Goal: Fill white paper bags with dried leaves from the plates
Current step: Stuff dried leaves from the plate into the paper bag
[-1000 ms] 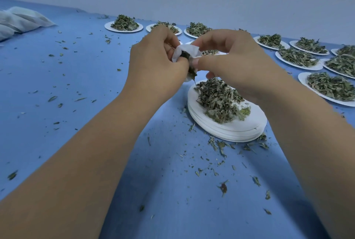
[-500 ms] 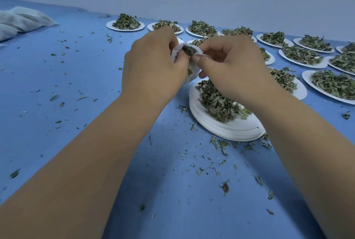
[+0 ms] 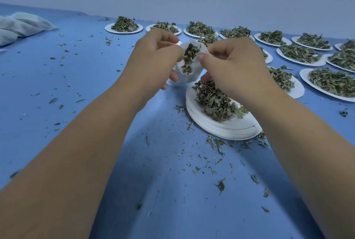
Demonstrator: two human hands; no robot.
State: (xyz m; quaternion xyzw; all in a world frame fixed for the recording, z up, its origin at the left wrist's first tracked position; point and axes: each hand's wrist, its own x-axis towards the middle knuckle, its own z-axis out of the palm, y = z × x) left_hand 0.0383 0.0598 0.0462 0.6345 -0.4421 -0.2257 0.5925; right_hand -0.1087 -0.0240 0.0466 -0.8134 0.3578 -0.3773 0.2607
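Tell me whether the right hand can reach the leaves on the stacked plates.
Likely yes: the right hand sits just above that leaf pile with nothing between, though it pinches the rim of the bag and must let go first.

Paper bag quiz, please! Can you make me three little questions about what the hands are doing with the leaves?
1. True or false: the white paper bag already has dried leaves inside.
2. What holds the bag? A: the left hand only. B: the right hand only. C: both hands.
3. Fill in: the nearest leaf pile sits on a stack of white ____.

Key: 1 true; 2 C; 3 plates.
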